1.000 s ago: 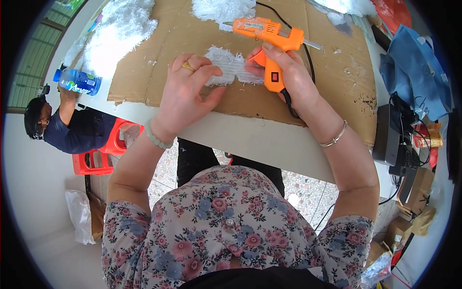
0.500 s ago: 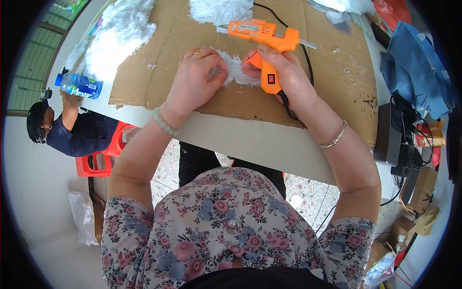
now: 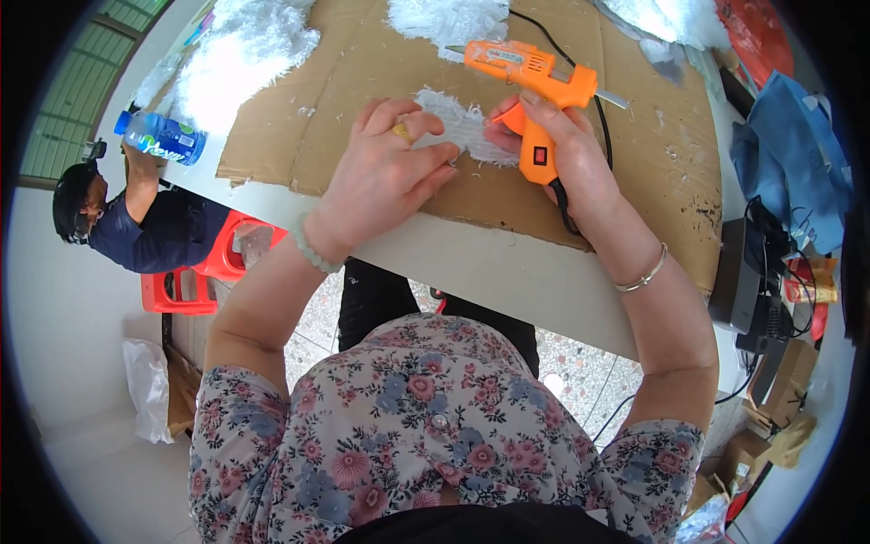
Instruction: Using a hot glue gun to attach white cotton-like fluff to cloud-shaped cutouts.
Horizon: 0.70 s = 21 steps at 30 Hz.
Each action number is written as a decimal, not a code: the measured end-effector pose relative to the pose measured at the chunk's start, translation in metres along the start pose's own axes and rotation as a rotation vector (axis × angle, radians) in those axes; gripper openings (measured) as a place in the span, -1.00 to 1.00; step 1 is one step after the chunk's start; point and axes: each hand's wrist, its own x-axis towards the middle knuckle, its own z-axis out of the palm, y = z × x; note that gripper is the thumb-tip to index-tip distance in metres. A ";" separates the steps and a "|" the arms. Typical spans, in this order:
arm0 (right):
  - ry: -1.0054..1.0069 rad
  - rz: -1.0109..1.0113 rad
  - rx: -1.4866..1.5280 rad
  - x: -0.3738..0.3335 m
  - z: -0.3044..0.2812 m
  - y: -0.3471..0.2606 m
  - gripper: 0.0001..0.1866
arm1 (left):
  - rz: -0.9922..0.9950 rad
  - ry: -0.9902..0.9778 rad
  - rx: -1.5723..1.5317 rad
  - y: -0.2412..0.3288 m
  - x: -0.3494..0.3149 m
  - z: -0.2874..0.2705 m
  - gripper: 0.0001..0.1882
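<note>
My right hand (image 3: 555,154) grips an orange glue gun (image 3: 530,86) by its handle, nozzle pointing left, black cord trailing back over the cardboard. My left hand (image 3: 385,172) lies palm down on a white fluffy strip (image 3: 462,127) and presses its left end onto the brown cardboard sheet (image 3: 353,63). A ring shows on one left finger. The strip runs between both hands, its right end under the gun's handle.
White fluffy heaps (image 3: 240,54) lie at the table's far left and far middle. Another person (image 3: 136,222) at the left holds a blue bottle (image 3: 161,136) beside a red stool (image 3: 195,272). Blue cloth (image 3: 793,150), black boxes (image 3: 748,276) and cables sit right.
My left hand has slid a little left along the white strip, uncovering more of it. The glue gun has stayed almost in place above it.
</note>
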 end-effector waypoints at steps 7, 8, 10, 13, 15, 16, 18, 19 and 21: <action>-0.032 -0.018 0.017 0.005 -0.005 0.008 -0.63 | -0.187 0.107 -0.117 -0.034 0.001 -0.014 -0.82; -0.029 -0.018 0.020 0.005 -0.005 0.008 -0.64 | -0.212 0.102 -0.091 -0.033 -0.005 -0.021 -0.79; -0.032 -0.016 0.026 0.005 -0.004 0.008 -0.64 | -0.241 0.095 -0.061 -0.029 -0.015 -0.025 -0.77; 0.000 -0.005 0.027 0.004 -0.002 0.006 -0.65 | -0.201 -0.004 -0.024 -0.022 -0.030 -0.021 -0.72; -0.021 -0.028 0.050 0.005 -0.002 0.006 -0.64 | -0.163 -0.037 0.034 -0.016 -0.030 -0.017 -0.71; -0.022 -0.027 0.049 0.005 -0.003 0.007 -0.64 | -0.164 -0.036 0.034 -0.015 -0.028 -0.015 -0.71; -0.025 -0.037 0.056 0.005 -0.004 0.008 -0.63 | -0.054 0.011 0.092 -0.015 -0.024 -0.011 -0.76; -0.024 -0.037 0.054 0.005 -0.003 0.007 -0.63 | -0.054 0.012 0.091 -0.017 -0.023 -0.010 -0.76; -0.030 -0.012 0.043 0.004 -0.003 0.006 -0.63 | -0.001 -0.003 0.088 -0.020 -0.020 -0.008 -0.81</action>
